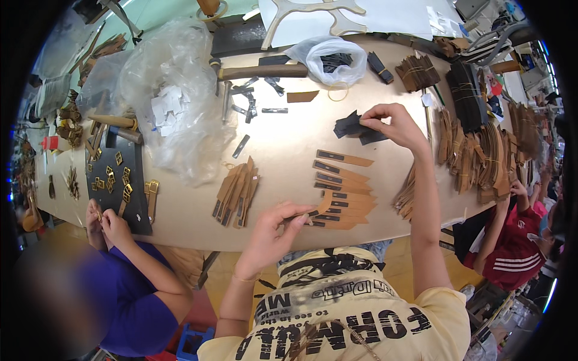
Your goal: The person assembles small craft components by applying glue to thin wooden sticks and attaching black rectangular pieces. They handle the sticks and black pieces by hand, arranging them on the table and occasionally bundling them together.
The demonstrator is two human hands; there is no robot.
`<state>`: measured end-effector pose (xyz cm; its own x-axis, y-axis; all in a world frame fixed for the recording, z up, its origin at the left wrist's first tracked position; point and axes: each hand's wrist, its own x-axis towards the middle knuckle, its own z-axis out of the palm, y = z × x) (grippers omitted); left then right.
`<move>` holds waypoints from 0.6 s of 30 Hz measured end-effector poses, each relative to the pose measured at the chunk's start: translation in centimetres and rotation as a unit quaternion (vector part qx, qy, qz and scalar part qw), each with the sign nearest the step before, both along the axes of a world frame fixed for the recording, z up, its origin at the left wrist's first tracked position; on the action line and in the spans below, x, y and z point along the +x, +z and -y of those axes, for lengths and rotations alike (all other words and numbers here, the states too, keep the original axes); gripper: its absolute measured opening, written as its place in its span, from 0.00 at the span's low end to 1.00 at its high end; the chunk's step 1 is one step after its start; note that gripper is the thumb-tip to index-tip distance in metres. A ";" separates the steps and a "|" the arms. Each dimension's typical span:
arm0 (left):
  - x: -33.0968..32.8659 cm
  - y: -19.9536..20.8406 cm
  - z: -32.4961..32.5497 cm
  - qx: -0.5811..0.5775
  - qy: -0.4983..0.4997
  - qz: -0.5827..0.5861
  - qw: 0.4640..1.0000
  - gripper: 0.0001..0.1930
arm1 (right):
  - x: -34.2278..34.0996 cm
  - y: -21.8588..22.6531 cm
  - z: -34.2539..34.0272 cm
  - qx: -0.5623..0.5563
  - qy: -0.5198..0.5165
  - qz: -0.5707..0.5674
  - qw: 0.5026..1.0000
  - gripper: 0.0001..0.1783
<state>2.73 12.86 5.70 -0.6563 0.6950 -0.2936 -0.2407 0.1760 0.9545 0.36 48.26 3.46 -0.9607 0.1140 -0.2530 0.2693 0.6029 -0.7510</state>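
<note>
Hands worked over a tan tabletop (283, 150): the left hand (274, 231) pinched one tan leather strip (318, 210) at the near end of a fanned row of strips (343, 189), fingers closed on it. The right hand (394, 123), reaching farther out, gripped a small bundle of dark pieces (355, 127) just above that row.

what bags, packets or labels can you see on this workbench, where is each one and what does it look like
Large clear plastic bag: far left of the table, crumpled, see-through, holding small white paper pieces.
Small white plastic bag: far middle of the table, open-mouthed, translucent white, dark flat pieces inside.
Clear packets: far right on the white sheet, flat, see-through; contents too small to tell.
No screens or signs can be made out.
</note>
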 end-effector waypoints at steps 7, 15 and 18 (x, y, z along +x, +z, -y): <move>-0.1 -0.5 -0.7 0.004 -0.025 0.006 1.000 0.12 | 1.7 -0.7 -0.5 -0.050 -0.009 0.035 0.998 0.08; -0.1 -0.5 -0.8 0.016 -0.010 0.013 1.000 0.12 | -3.5 -2.7 1.1 -0.005 -0.008 -0.046 0.999 0.11; 0.0 -0.8 -0.5 0.006 -0.010 0.018 1.000 0.12 | -4.0 -3.0 0.9 0.181 0.049 -0.148 0.971 0.12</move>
<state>2.69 13.37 4.86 -0.6314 0.7115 -0.3082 -0.2712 0.1698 0.9474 -3.63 47.36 0.48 -0.9959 0.0490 0.0759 0.0023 0.8533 -0.5214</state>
